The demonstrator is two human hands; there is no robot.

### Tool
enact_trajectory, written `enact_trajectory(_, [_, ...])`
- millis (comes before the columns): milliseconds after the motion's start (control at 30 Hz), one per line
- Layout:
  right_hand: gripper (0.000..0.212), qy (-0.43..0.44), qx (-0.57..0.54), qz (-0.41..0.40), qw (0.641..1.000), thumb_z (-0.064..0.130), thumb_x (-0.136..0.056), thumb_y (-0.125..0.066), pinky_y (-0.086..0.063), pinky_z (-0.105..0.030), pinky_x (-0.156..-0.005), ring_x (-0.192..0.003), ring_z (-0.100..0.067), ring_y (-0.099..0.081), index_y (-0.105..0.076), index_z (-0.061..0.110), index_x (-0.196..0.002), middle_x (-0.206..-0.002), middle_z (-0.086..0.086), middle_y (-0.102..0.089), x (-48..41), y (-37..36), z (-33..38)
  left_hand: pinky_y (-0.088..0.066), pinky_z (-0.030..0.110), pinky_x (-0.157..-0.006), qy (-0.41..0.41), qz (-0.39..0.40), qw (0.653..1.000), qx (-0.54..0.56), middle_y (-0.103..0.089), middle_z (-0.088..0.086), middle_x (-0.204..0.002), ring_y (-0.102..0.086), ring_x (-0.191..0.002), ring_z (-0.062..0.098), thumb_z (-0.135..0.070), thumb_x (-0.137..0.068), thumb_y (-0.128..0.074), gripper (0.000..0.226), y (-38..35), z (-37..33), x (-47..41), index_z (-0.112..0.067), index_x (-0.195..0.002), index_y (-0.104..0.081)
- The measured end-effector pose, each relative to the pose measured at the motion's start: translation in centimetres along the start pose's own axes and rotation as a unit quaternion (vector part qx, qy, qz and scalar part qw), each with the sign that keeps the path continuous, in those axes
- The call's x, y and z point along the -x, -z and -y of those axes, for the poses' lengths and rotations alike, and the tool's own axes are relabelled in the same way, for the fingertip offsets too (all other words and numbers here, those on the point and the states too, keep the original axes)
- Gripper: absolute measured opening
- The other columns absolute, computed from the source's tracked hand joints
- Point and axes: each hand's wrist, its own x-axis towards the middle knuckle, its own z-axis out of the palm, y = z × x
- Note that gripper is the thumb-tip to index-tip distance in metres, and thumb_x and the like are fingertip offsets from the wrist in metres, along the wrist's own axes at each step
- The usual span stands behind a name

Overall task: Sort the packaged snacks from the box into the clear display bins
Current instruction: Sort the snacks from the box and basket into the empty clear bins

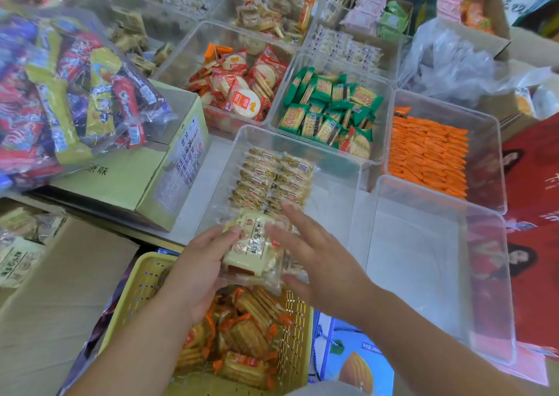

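Head camera view, looking down: beyond both hands spreads a grid of clear plastic display bins [447,114], the nearest one [239,141] directly ahead of the fingertips and holding two neat rows of small clear-wrapped biscuit packets [272,178] that run away from the person. To the right of the right hand sits a clear bin [490,274] with nothing visible in it but its base. To the left of the left hand lies a pale green cardboard box [127,181] with a big clear bag of mixed red, yellow and purple snack packs [60,93] on top. Beneath the wrists sits a yellow perforated plastic basket [145,283] filled with orange-trimmed cracker packets [245,335]. Between the hands, at the near rim of the nearest bin, is a cream-coloured wrapped snack pack [254,244], its long axis running away from the person and leaning slightly left, far end over the bin. The left hand [199,268] grips its left edge, thumb on top. The right hand [314,250] is spread open with fingers extended, lying against the pack's right side rather than closed around it.
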Motion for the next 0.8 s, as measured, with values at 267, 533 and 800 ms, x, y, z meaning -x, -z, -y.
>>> enact_trajectory(267, [0.068,0.066,0.072,-0.077,0.992,0.038,-0.076,-0.085,-0.043,-0.056,-0.109,-0.146,-0.034,-0.037,-0.061,0.031,-0.139,-0.149,-0.003,-0.053,2.6,1.3,1.0,-0.062,0.057,-0.076,0.033,0.073,0.993,-0.086,-0.079,0.012,-0.107,-0.077,-0.094,0.035,-0.049,-0.095,-0.062,0.039,-2.3,-0.6,1.3,-0.022,-0.121,-0.073])
enact_trajectory(533, [0.040,0.056,0.026,-0.109,0.992,0.031,-0.089,-0.069,-0.053,-0.046,-0.098,-0.127,-0.031,-0.056,-0.070,0.017,-0.127,-0.136,-0.006,-0.061,4.0,0.9,0.5,-0.062,0.049,-0.072,0.066,0.072,0.995,-0.016,-0.078,0.011,-0.112,-0.077,-0.097,0.029,-0.064,-0.087,-0.055,0.052,-2.8,0.1,1.6,-0.026,-0.111,-0.079])
enact_trajectory(800, [0.049,0.023,-0.001,-0.124,0.992,0.040,-0.088,-0.070,-0.050,-0.049,-0.099,-0.132,-0.028,-0.051,-0.059,0.024,-0.134,-0.142,-0.002,-0.056,4.1,-0.2,0.5,-0.055,0.035,-0.051,0.019,0.051,0.996,-0.073,-0.079,0.013,-0.095,-0.073,-0.070,0.024,-0.027,-0.089,-0.075,0.005,-3.0,0.8,0.8,-0.025,-0.089,-0.079])
